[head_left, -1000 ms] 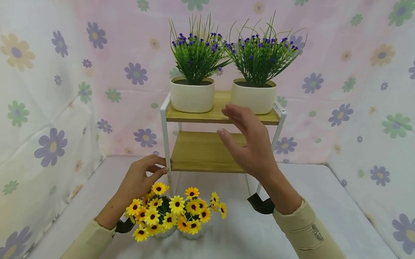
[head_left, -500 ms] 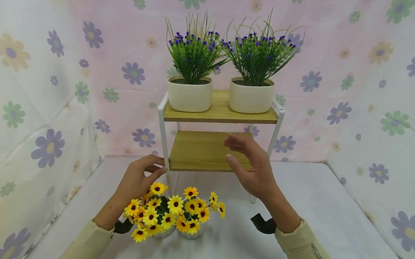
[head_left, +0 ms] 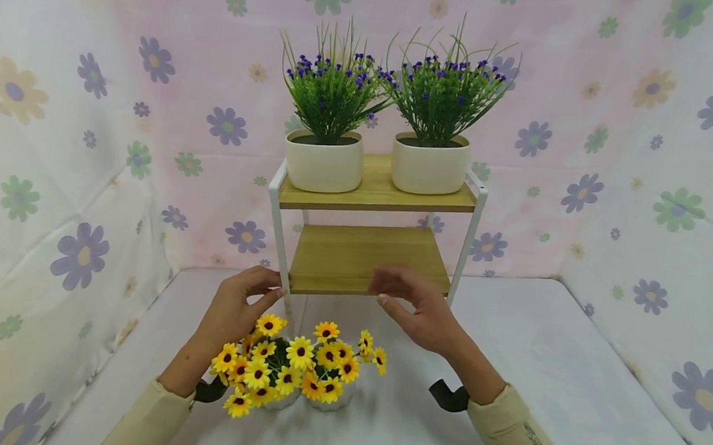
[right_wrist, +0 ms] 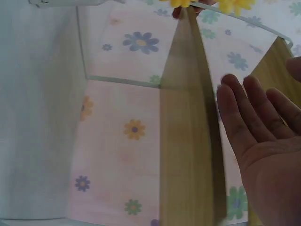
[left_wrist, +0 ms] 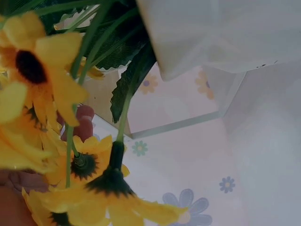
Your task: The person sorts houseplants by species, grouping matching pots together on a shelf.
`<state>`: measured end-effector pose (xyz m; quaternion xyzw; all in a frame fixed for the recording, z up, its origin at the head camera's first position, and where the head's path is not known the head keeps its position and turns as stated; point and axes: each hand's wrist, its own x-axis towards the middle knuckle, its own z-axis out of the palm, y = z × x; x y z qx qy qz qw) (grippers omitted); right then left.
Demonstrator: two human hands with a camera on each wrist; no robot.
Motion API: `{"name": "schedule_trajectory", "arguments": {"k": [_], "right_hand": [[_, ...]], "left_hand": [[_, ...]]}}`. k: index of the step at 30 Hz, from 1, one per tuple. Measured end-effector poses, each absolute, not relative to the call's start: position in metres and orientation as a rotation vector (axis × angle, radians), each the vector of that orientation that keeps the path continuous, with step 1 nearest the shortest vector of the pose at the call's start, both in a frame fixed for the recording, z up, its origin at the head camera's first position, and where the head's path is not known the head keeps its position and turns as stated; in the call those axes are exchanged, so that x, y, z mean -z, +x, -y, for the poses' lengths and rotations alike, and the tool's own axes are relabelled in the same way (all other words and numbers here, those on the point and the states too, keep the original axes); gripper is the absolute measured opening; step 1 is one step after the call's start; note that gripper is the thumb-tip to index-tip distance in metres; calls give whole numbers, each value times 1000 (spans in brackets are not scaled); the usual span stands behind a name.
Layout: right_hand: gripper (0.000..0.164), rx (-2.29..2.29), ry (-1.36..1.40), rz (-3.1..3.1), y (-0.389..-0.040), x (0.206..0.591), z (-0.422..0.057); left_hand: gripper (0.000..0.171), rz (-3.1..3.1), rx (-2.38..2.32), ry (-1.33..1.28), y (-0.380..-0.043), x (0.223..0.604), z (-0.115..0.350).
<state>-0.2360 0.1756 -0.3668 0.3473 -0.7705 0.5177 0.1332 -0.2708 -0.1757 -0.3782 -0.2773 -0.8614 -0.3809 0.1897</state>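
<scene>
My left hand [head_left: 233,310] pinches the left front leg of a two-tier wooden shelf [head_left: 367,256] with white legs, at the height of its lower board. In the left wrist view, yellow artificial flowers [left_wrist: 113,197] cover most of that hand. My right hand [head_left: 421,313] holds nothing; it is in front of the lower board's right half, fingers relaxed. In the right wrist view, its palm and extended fingers [right_wrist: 254,108] show beside the shelf boards. On the top board stand two cream pots [head_left: 324,167] [head_left: 430,167] of grassy plants with purple flowers.
Two small pots of yellow flowers [head_left: 300,354] [head_left: 330,382] stand on the white table [head_left: 418,427] in front of the shelf, close to my left forearm. Flower-patterned cloth [head_left: 208,60] encloses the table at the back and both sides.
My right hand has come down from beside the right cream pot to the level of the lower board. My left hand stays at the shelf leg. The view has shifted slightly.
</scene>
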Motion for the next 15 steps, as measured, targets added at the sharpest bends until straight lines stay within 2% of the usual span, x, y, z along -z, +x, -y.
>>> {"name": "schedule_trajectory", "arguments": {"k": [9, 15], "right_hand": [[33, -1612, 1177, 2497, -244, 382, -180], [36, -1507, 1293, 2667, -249, 393, -176]], "left_hand": [[17, 2412, 1067, -798, -272, 381, 176], [17, 2427, 1062, -776, -271, 380, 177]]}}
